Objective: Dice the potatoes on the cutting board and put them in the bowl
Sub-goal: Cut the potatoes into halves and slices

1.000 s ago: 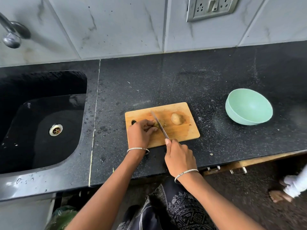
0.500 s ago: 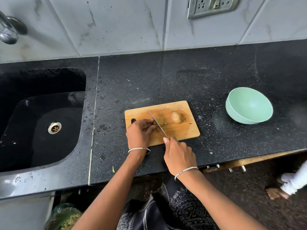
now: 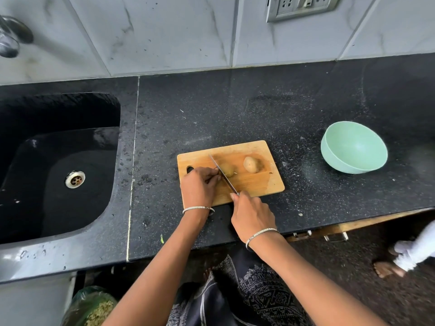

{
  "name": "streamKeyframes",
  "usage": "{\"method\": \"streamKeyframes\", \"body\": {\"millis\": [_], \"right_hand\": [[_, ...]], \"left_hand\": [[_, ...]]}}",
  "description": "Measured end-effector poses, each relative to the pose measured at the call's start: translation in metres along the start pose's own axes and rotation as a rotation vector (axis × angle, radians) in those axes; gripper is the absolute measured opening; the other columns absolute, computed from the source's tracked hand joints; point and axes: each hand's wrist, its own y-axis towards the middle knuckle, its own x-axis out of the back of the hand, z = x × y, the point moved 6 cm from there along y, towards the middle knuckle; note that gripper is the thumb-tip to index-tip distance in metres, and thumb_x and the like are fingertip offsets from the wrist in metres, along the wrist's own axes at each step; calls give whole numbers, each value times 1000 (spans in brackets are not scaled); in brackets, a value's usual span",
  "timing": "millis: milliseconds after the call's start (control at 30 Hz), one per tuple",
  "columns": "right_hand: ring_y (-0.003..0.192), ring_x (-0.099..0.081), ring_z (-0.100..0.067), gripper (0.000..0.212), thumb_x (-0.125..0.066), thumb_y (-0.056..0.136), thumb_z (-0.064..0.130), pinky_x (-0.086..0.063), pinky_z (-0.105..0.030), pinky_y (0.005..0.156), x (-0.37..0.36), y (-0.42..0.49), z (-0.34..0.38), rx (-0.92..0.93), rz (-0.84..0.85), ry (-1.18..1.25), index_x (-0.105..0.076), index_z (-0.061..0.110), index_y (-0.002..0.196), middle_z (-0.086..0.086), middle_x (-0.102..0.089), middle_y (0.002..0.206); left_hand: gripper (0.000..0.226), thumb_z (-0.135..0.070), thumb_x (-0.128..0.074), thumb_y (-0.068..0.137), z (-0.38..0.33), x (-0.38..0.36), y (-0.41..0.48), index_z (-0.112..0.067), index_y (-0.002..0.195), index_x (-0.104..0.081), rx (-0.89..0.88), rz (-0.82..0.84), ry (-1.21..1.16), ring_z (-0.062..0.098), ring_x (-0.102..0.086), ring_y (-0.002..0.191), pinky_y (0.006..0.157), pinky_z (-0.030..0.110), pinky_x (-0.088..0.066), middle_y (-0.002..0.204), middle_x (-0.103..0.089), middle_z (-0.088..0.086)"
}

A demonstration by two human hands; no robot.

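A wooden cutting board (image 3: 259,184) lies on the black counter. Two small potatoes are on it: one (image 3: 227,170) near the middle, and a whole one (image 3: 250,164) further right. My left hand (image 3: 199,187) pinches the left side of the middle potato with curled fingertips. My right hand (image 3: 253,214) grips the handle of a knife (image 3: 222,174), forefinger along its spine. The blade lies across the middle potato, tip pointing to the far left. A mint green bowl (image 3: 354,150), tilted and with nothing inside, sits to the right of the board.
A black sink (image 3: 58,165) with a metal drain is on the left, a tap (image 3: 10,36) above it. A wall socket (image 3: 303,7) is at the top. Someone else's foot (image 3: 386,269) and white sleeve show at the lower right on the floor.
The knife has stayed across the middle potato, shifting only slightly. More of that potato shows to the right of the blade. Both hands have kept their grips.
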Motion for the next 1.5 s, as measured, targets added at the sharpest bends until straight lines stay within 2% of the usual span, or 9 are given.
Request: {"method": "streamKeyframes", "body": {"millis": [133,300,500,633,833,1067,1133,1300,1500], "right_hand": [[99,-62,-39,41,-27,104,43,-35,-35,64,-2,2,1,-22,15,18,-53,13,108,-12,-64,108],[99,-61,-39,43,-26,103,46,-37,-37,66,0,1,-1,-6,32,27,-55,14,105,-13,-63,109],[94,-60,-39,48,-22,103,48,-36,-37,67,21,-4,-7,-2,20,60,-57,16,96,-13,-64,101],[93,-60,-39,48,-22,103,48,-36,-37,66,19,-7,-2,15,17,68,-56,15,95,-12,-64,99],[91,-61,-38,44,-21,104,46,-38,-37,64,13,-11,-1,38,-30,18,-54,15,104,-12,-64,98],[90,-64,-38,43,-19,104,44,-37,-36,60,13,-12,3,90,-70,-76,-48,13,106,-12,-65,96],[89,-64,-38,42,-19,104,44,-37,-36,60,13,-12,3,96,-69,-77,-48,13,106,-12,-65,95],[90,-64,-37,42,-20,104,44,-36,-36,60,12,-10,3,83,-51,-75,-49,13,107,-11,-64,96],[94,-64,-37,43,-22,104,44,-36,-36,61,9,-6,5,62,-26,-65,-50,12,110,-11,-65,101]], "left_hand": [[14,-11,-77,77,-1,1,-2,-15,90,-77,-17,-16,23,11,-70,79,80,24,-53,86,-75,-2],[14,-10,-77,77,0,2,-2,-14,90,-77,42,12,-25,2,-67,77,75,6,-45,87,-75,-4],[10,-12,-79,74,4,2,0,-18,81,-75,54,25,-56,2,-69,76,81,21,-54,81,-71,-15],[11,-9,-80,74,6,1,0,-16,81,-75,75,35,-110,-1,-69,75,82,21,-56,83,-72,-13],[16,-7,-79,74,7,1,-1,-19,83,-73,104,53,-133,0,-69,75,81,23,-56,83,-72,-10],[14,-11,-78,75,2,4,-2,-23,83,-75,73,22,-52,3,-69,74,79,23,-54,75,-64,-20],[16,-10,-78,74,1,4,-3,-22,84,-76,50,5,-41,4,-69,75,79,23,-54,79,-67,-15],[17,-8,-79,71,2,2,-1,-21,82,-77,1,-34,4,11,-67,75,79,36,-56,83,-70,-8],[16,-10,-78,72,3,0,2,-19,84,-77,11,-16,46,13,-68,82,84,35,-55,92,-72,-6]]}}
